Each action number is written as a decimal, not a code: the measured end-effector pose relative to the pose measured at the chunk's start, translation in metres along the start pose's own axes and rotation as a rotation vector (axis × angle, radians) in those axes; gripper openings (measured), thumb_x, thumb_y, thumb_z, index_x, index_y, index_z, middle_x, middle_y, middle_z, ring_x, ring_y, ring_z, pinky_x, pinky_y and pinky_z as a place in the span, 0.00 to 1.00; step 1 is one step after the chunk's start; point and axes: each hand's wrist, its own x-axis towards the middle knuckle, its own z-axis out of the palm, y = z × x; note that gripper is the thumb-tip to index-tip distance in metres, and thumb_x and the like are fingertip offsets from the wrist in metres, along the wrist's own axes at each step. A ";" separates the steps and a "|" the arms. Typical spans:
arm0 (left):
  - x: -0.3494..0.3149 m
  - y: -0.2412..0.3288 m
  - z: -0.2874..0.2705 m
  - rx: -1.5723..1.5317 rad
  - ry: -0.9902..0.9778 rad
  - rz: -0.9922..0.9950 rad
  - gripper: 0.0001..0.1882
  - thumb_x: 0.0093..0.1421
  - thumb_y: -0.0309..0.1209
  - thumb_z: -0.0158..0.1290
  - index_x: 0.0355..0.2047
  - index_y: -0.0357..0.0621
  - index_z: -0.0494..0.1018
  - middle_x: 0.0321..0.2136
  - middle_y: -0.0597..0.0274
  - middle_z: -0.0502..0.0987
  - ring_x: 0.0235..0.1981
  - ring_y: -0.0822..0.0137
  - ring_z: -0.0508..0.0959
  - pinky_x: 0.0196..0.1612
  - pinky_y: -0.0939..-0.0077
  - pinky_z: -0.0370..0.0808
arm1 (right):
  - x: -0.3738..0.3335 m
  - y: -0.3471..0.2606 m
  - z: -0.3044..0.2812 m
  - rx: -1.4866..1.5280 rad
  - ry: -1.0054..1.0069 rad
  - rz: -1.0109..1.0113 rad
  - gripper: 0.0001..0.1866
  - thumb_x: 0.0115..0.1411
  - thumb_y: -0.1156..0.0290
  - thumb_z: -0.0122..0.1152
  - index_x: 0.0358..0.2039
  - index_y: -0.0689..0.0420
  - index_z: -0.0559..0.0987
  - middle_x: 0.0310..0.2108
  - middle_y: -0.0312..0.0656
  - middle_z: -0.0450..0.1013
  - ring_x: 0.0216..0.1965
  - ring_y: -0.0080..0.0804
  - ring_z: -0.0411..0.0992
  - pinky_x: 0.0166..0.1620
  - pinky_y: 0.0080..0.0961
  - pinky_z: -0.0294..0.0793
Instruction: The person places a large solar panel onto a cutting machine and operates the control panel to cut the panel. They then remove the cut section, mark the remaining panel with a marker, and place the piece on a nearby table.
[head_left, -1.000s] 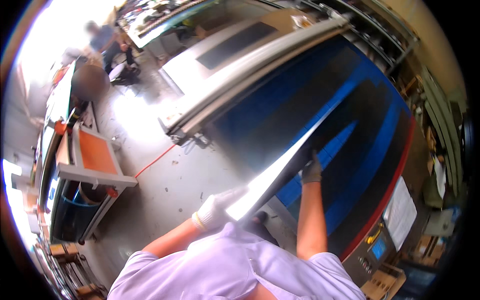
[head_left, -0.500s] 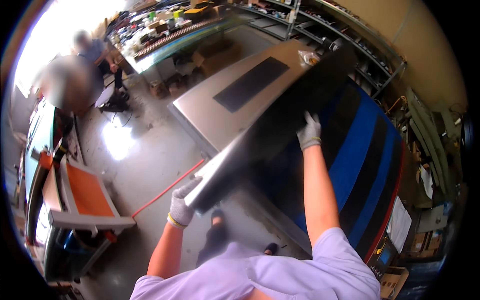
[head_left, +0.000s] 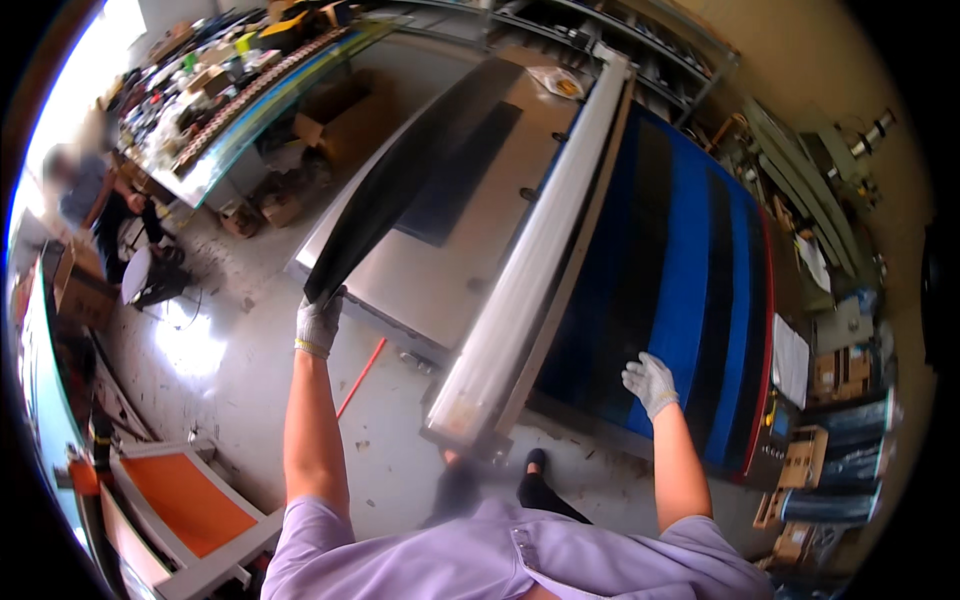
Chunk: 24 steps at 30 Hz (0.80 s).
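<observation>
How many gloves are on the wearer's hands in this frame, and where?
2: one on the left hand, holding the near end of the black sheet; one on the right hand, open, overlapping the striped bed in view. Neither is hidden.

No readable text, labels, numbers, or signs

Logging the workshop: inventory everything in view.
Table: 1, silver, centre
Sheet: 1, black, over table
Rail: 1, silver, centre
Striped worktop: 1, blue and black, right
Paper: 1, white, right
Rod: 1, red, near table
Framed panel: 1, orange, lower left
Boxes: several, brown, both sides
Shelves: several, grey, top
Clutter: uncountable, mixed, upper left
Person: at least 1, blue top, left
Left hand: 1, white glove, gripping sheet
Right hand: 1, white glove, over worktop
</observation>
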 end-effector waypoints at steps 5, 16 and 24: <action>0.044 -0.062 0.007 -0.243 0.101 -0.276 0.06 0.61 0.26 0.55 0.38 0.36 0.75 0.33 0.59 0.78 0.34 0.70 0.77 0.33 0.76 0.74 | -0.053 0.045 -0.102 0.068 0.255 0.129 0.15 0.64 0.63 0.58 0.48 0.54 0.70 0.33 0.46 0.75 0.32 0.41 0.77 0.36 0.36 0.79; 0.058 -0.024 -0.049 0.956 0.489 -0.266 0.33 0.53 0.38 0.65 0.56 0.33 0.68 0.47 0.49 0.76 0.42 0.60 0.75 0.48 0.71 0.74 | -0.053 0.131 -0.217 0.021 0.505 0.100 0.17 0.61 0.63 0.61 0.49 0.53 0.71 0.35 0.43 0.75 0.32 0.37 0.77 0.34 0.36 0.78; -0.241 -0.018 0.355 0.582 -0.479 -0.265 0.21 0.61 0.35 0.55 0.52 0.39 0.73 0.46 0.55 0.77 0.48 0.65 0.76 0.53 0.72 0.72 | -0.038 0.071 -0.297 -1.653 0.452 -0.488 0.45 0.47 0.56 0.72 0.63 0.51 0.62 0.61 0.48 0.61 0.60 0.53 0.60 0.62 0.51 0.55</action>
